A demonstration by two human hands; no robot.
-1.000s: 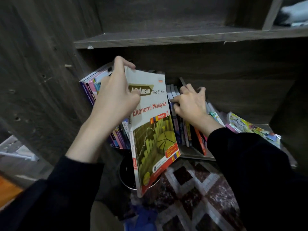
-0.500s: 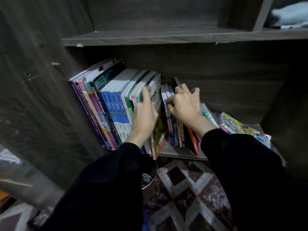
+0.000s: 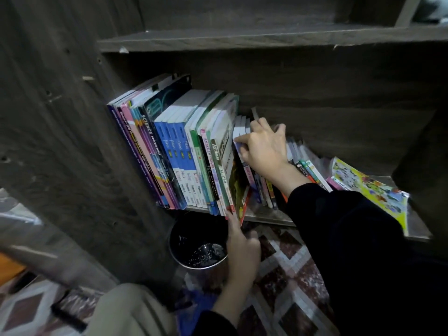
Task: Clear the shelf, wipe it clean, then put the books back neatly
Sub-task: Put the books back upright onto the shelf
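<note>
A row of upright books [image 3: 169, 154] leans against the left wall of the dark wooden shelf [image 3: 269, 219]. The green and white Ekonomi book [image 3: 226, 156] stands at the right end of that row. My left hand [image 3: 242, 248] is below the shelf edge, its index finger touching that book's bottom corner. My right hand [image 3: 264, 149] curls over the tops of the small books [image 3: 263, 190] beside it, thumb on the leftmost one. More thin books [image 3: 312, 173] lean to the right behind my wrist.
A colourful magazine [image 3: 368, 190] lies flat at the shelf's right end. A black bin [image 3: 198, 246] with scraps inside stands on the patterned floor [image 3: 291, 275] under the shelf's left end. Another shelf board [image 3: 242, 37] runs above.
My left hand slid the Ekonomi book into the row, then dropped from its top to its bottom corner. My right hand has kept holding the small books.
</note>
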